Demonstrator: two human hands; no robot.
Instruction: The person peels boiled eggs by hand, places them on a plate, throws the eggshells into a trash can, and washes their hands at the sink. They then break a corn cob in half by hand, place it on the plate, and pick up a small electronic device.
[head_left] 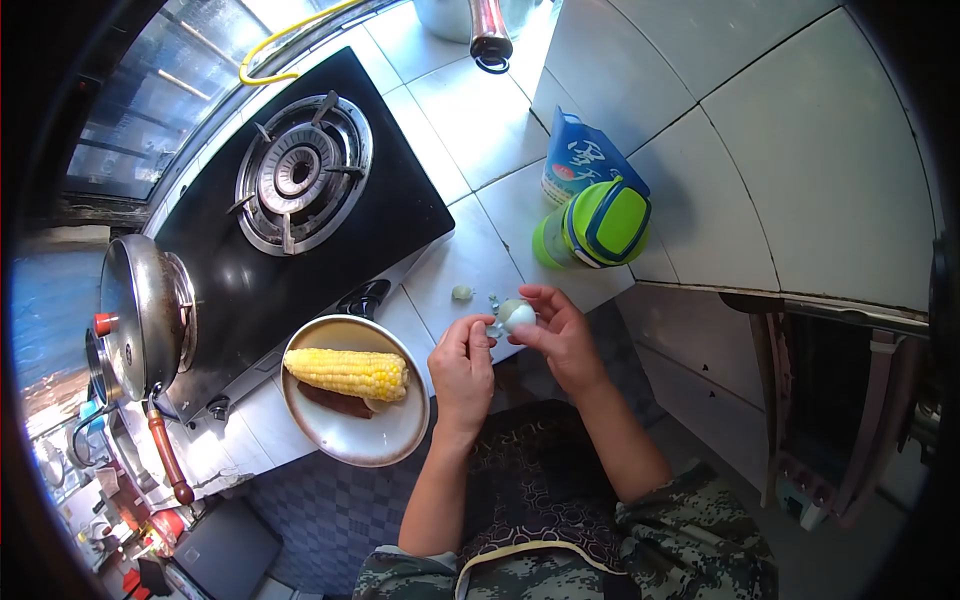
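My right hand point(563, 338) holds a partly peeled egg point(518, 316) between thumb and fingers, its white showing beside pale greenish shell. My left hand point(462, 372) is closed in a pinch at the egg's left side, with a bit of eggshell point(493, 330) at its fingertips. Beyond the hands, a larger piece of shell point(462, 293) lies on the white tiled counter point(440, 262). To the left of my left hand, a plate point(350, 447) holds a yellow corn cob point(345, 374), with a brown piece of food partly hidden under it.
A black gas stove point(390, 215) stands at the left, with a lidded pan point(140, 310) on its near burner and the pan's wooden handle jutting outward. A green-lidded container point(608, 225) and a blue packet point(585, 160) stand by the tiled wall. Another pan handle point(490, 40) reaches in at the top.
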